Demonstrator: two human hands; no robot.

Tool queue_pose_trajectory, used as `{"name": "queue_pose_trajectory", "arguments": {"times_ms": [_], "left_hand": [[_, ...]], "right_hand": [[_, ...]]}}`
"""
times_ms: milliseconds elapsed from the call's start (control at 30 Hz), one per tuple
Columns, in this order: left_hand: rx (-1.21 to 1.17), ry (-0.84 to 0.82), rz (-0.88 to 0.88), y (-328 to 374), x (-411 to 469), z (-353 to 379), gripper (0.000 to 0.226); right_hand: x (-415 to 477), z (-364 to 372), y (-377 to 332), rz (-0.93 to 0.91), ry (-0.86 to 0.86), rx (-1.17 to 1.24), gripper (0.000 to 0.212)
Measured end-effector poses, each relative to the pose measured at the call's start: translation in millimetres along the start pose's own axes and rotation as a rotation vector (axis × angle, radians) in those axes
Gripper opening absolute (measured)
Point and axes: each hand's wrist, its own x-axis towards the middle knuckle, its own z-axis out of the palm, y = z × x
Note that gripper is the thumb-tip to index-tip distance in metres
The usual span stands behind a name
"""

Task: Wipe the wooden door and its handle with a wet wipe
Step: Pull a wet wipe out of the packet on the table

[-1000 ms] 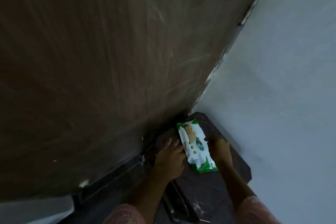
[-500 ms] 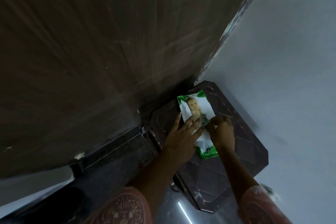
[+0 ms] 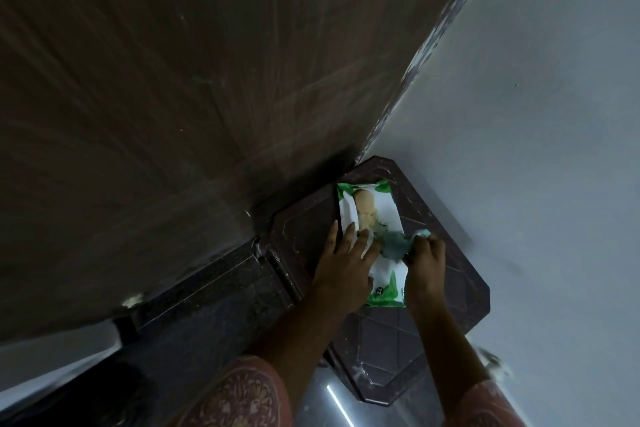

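Observation:
A white and green pack of wet wipes [image 3: 375, 215] lies flat on a dark brown plastic stool [image 3: 450, 274]. My left hand [image 3: 343, 263] presses flat on the pack's left side, fingers spread. My right hand [image 3: 424, 262] pinches a crumpled pale wipe [image 3: 398, 241] that sticks out of the pack's middle. The wooden door [image 3: 190, 80] fills the upper left, its brown surface streaked with pale marks. No door handle is in view.
A pale wall [image 3: 536, 114] runs along the right, touching the stool. A dark stone threshold [image 3: 207, 288] lies under the door's lower edge. Glossy dark floor [image 3: 318, 392] shows beside the stool. Patterned pink sleeves cover both upper arms.
My right hand has drawn a wipe partly out of the pack, which was closed before. My left hand stays pressed on the pack. The view has tilted down, showing more of the stool.

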Motion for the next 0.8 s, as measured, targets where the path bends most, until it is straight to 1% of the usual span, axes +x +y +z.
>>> {"name": "queue_pose_trajectory", "arguments": {"times_ms": [100,167,233,267,300,333,367,433,467,500,567,667,733,800], "left_hand": [[-0.026,0.007,-0.011,3.2,0.8,1.2,0.07],[-0.026,0.018,-0.021,5.8,1.0,-0.9,0.069],[-0.075,0.074,-0.02,9.8,0.2,-3.3,0.067],[-0.163,0.122,-0.008,12.8,-1.0,-5.7,0.066],[-0.312,0.174,0.0,16.4,-1.3,-4.6,0.065],[-0.525,0.217,-0.007,21.6,-3.8,-7.9,0.064],[-0.786,0.232,-0.04,26.6,-8.0,-15.5,0.06],[-1.303,0.189,-0.161,31.9,-21.7,-42.1,0.047],[-1.53,0.15,-0.195,32.0,-29.4,-55.1,0.036],[-1.686,0.136,-0.207,30.5,-37.7,-67.8,0.026],[-1.805,0.207,-0.166,25.1,-56.3,-92.9,0.017],[-1.879,0.398,-0.149,14.4,-90.2,-127.5,0.021],[-1.921,0.508,-0.188,2.7,-117.4,-145.4,0.022],[-1.951,0.576,-0.192,-12.2,-147.7,-159.8,0.021]], "right_hand": [[2.6,-3.0,-0.5,0.016,0.038,0.067,0.008],[4.2,-6.5,-2.7,0.029,0.065,0.134,0.01],[4.3,-10.1,-8.9,0.048,0.068,0.228,0.013],[2.7,-11.0,-13.9,0.051,0.061,0.28,0.015],[-1.5,-10.7,-20.6,0.049,0.049,0.32,0.018],[-7.7,-9.3,-28.3,0.042,0.031,0.34,0.021],[-16.8,-7.6,-37.2,0.025,0.002,0.347,0.021],[-37.3,-3.8,-54.6,-0.026,-0.092,0.331,0.018],[-47.6,-2.2,-63.2,-0.066,-0.153,0.295,0.014],[-59.1,-0.5,-73.5,-0.109,-0.21,0.259,0.009],[-82.6,4.0,-96.8,-0.181,-0.311,0.214,0.011],[-121.2,13.4,-132.3,-0.343,-0.462,0.066,0.018],[-146.5,18.9,-150.2,-0.524,-0.512,-0.11,0.023],[-171.5,24.7,-163.8,-0.745,-0.553,-0.284,0.019]]}}
